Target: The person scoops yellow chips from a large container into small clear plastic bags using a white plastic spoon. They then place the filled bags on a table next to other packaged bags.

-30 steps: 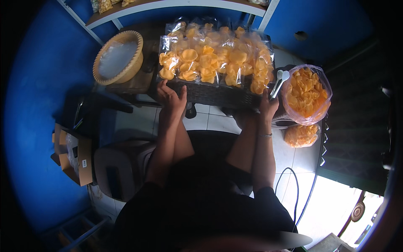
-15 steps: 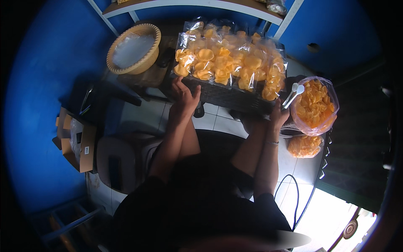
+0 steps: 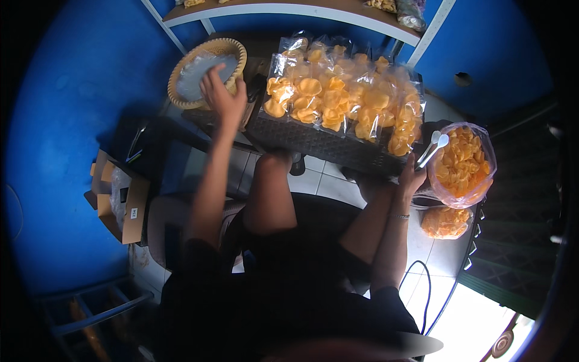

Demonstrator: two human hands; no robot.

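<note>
My left hand [image 3: 224,96] reaches over the near rim of a round yellow woven basket [image 3: 241,57], its fingers apart and nothing seen in them. Inside the basket lies a stack of clear plastic bags [image 3: 199,75]. In my right hand [image 3: 411,178] is a pair of tongs [image 3: 435,149] with white spoon-like tips, pointing up beside the dark crate. Clear bags filled with round orange crackers [image 3: 335,102] stand in rows on the dark woven crate [image 3: 307,136]. To the right of the tongs is a large open plastic bag of loose crackers [image 3: 463,163].
A smaller bag of crackers [image 3: 446,222] sits below the large one. White-edged shelving [image 3: 301,13] spans the back. An open cardboard box [image 3: 134,208] stands at the left beside a grey chair [image 3: 166,226]. A dark cable [image 3: 426,289] loops over the tiled floor at the lower right.
My left hand has left the crate's front edge and moved up and left to the basket. My right hand keeps the tongs by the crate's right corner. The whole view has shifted slightly.
</note>
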